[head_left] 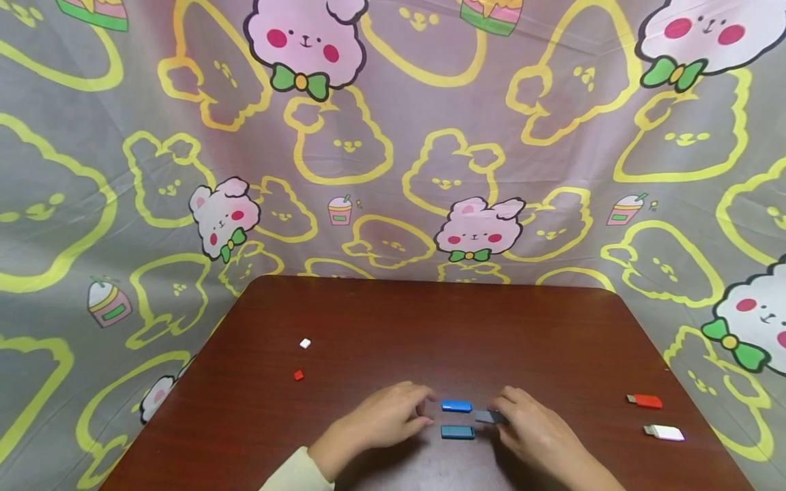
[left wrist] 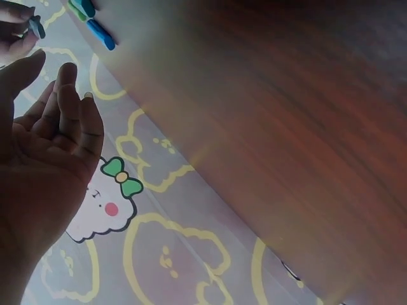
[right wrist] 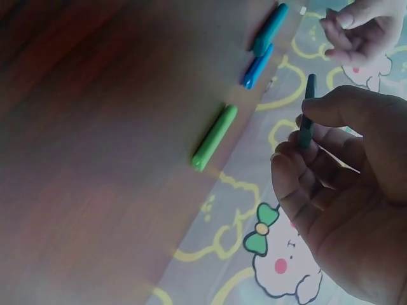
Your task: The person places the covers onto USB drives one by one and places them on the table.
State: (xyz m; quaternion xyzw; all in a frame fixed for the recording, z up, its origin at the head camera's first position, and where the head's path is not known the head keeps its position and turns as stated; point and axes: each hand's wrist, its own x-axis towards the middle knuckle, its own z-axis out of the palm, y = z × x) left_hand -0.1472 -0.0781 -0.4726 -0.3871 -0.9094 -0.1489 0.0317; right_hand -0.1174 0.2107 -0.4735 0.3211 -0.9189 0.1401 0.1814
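Observation:
In the head view my right hand (head_left: 534, 429) pinches a slim dark grey USB stick (head_left: 489, 416) between thumb and fingers. The right wrist view shows the stick (right wrist: 308, 114) edge-on, held at the fingertips. My left hand (head_left: 393, 412) hovers over the table to the left, its fingers loosely bent with nothing in them. Between the hands lie a blue USB stick (head_left: 456, 406) and a teal one (head_left: 457, 432), both capped. A green stick (right wrist: 216, 138) lies on the table in the right wrist view; the right hand seems to hide it from the head camera.
To the right lie a red USB stick (head_left: 645, 401) and a white USB stick (head_left: 663, 432), their metal plugs bare. A small white cap (head_left: 305, 343) and a small red cap (head_left: 299, 375) are at the left. A patterned curtain (head_left: 393, 136) stands behind the brown table (head_left: 430, 320).

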